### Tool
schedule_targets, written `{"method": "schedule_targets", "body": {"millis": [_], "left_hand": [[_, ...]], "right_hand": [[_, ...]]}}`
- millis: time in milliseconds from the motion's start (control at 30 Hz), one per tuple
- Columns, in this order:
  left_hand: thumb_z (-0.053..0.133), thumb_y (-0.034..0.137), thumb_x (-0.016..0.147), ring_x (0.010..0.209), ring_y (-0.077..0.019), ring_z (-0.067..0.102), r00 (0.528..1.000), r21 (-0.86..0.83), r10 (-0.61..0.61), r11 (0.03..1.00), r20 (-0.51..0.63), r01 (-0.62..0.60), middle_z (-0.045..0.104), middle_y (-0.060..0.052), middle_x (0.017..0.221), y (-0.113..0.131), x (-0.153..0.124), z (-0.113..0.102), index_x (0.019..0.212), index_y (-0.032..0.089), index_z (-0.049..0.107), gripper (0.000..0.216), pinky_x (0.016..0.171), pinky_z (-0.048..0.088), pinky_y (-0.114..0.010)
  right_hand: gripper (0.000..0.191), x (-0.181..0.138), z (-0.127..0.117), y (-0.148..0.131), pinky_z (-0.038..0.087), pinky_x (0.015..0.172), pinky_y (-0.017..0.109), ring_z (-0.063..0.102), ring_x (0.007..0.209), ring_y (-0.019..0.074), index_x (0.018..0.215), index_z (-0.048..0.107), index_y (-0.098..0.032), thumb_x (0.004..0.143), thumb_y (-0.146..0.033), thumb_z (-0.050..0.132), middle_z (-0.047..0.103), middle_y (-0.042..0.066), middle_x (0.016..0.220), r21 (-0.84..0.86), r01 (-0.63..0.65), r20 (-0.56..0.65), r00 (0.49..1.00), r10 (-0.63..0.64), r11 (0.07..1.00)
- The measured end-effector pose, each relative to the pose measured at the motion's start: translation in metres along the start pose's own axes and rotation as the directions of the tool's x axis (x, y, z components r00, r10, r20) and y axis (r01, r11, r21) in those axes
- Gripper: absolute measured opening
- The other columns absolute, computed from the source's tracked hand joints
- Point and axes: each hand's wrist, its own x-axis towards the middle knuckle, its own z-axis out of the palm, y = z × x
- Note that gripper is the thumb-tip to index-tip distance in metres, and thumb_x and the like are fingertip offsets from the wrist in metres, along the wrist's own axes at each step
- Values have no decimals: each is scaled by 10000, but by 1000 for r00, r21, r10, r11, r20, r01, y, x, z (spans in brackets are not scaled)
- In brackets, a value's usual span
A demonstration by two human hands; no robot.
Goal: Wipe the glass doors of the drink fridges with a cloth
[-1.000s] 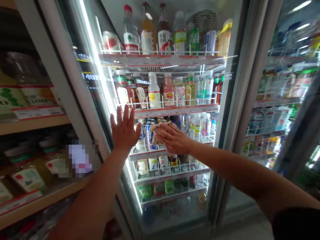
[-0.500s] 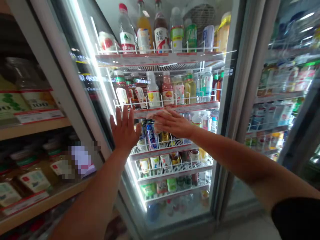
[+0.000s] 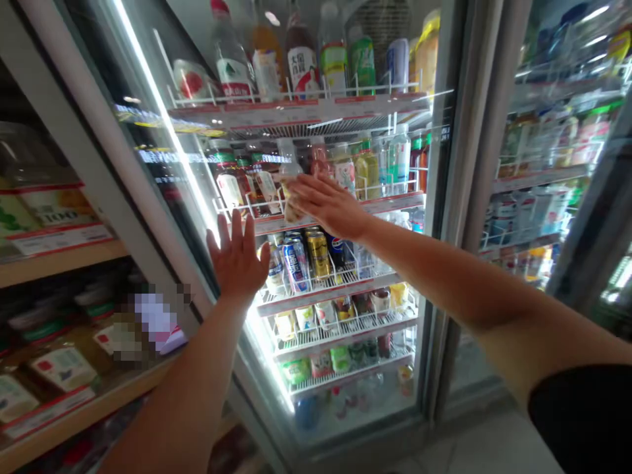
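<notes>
A glass door (image 3: 355, 421) of a lit drinks fridge stands in front of me. My left hand (image 3: 237, 260) is spread with its palm toward the glass, near the door's left edge and the bright light strip. My right hand (image 3: 330, 204) lies flat and slanted across the glass, fingers stretched out and pointing left. A pale, blurred patch shows at its fingertips; whether it is a reflection or a thin cloth I cannot tell. Behind the right hand, juice bottles on the second shelf are partly covered. Below it stand a gold can (image 3: 318, 253) and a blue-and-white can (image 3: 296, 263).
Large bottles, among them a cola-coloured one (image 3: 300, 62), line the top shelf (image 3: 296, 112). To the left, a wooden shelf (image 3: 64, 260) bears several juice bottles. Another glass-fronted fridge (image 3: 538, 191) stands at the right, past a grey door frame (image 3: 469, 145).
My right hand has moved up over the glass, from the can shelf to the bottle shelf, uncovering the cans. My left hand stays spread in nearly the same place. The view has shifted slightly.
</notes>
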Motion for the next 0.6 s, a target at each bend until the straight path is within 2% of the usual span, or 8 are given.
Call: {"method": "schedule_targets", "body": {"millis": [100, 167, 233, 333, 433, 500, 533, 600], "left_hand": [[457, 491, 1039, 1636, -308, 47, 1000, -17, -4, 1000, 9, 4, 241, -121, 1731, 2, 0, -2, 1674, 217, 287, 712, 1326, -20, -581], [463, 497, 1035, 1636, -310, 51, 1000, -35, -16, 999, 16, 17, 247, -118, 1730, 3, 1, -3, 1673, 219, 290, 717, 1325, -28, -583], [460, 500, 1035, 1636, -311, 48, 1000, -43, -21, 999, 21, 22, 245, -119, 1731, 3, 1, -3, 1672, 215, 295, 716, 1324, -37, -583], [446, 500, 1038, 1636, -318, 22, 999, -53, -28, 998, 38, 30, 219, -123, 1738, 3, 2, -4, 1673, 204, 288, 718, 1322, -49, -593], [451, 499, 1031, 1635, -326, 8, 998, -58, -35, 998, 49, 37, 210, -127, 1740, 3, 1, -3, 1672, 199, 290, 726, 1320, -56, -601], [460, 497, 1028, 1635, -325, 21, 999, -44, -28, 999, 38, 30, 221, -126, 1737, 2, 1, -2, 1670, 203, 295, 726, 1321, -42, -601], [464, 496, 1027, 1635, -322, 31, 999, -35, -24, 999, 33, 25, 229, -125, 1735, 2, 1, -2, 1670, 205, 297, 725, 1323, -31, -598], [468, 495, 1027, 1634, -316, 43, 999, -25, -20, 999, 25, 21, 246, -125, 1729, 1, 0, -2, 1669, 205, 301, 723, 1326, -20, -591]], "right_hand": [[521, 19, -4, 18, 163, 1350, 561, 207, 1633, 243, 1533, 498, -292, 1040, -134, 438, 390, 11, 1698, 12, -200, -129, 971, 200, 980], [510, 17, -1, 12, 168, 1348, 568, 207, 1634, 243, 1531, 501, -272, 1046, -135, 417, 404, 21, 1690, 26, -218, -144, 965, 220, 976], [483, 8, 3, -2, 197, 1349, 530, 257, 1618, 212, 1507, 523, -255, 1055, -137, 396, 448, 18, 1666, 46, -91, -57, 994, 94, 995], [467, 5, 4, -5, 214, 1349, 475, 307, 1598, 170, 1488, 534, -266, 1061, -143, 389, 478, -3, 1651, 90, 75, 43, 996, -79, 993], [517, 24, 0, 20, 116, 1350, 559, 185, 1637, 211, 1531, 480, -269, 1044, -125, 382, 430, 0, 1679, 93, -108, -127, 985, 119, 990], [527, 36, 0, 31, 55, 1343, 588, 95, 1650, 245, 1538, 472, -231, 1040, -111, 349, 384, 34, 1701, 108, -270, -266, 919, 289, 957], [523, 38, 2, 30, 46, 1343, 584, 79, 1651, 251, 1534, 478, -216, 1042, -111, 336, 370, 51, 1708, 111, -309, -297, 897, 329, 944], [513, 35, 6, 18, 65, 1351, 561, 110, 1649, 233, 1530, 486, -218, 1048, -120, 341, 377, 58, 1708, 85, -276, -249, 924, 289, 957]]}}
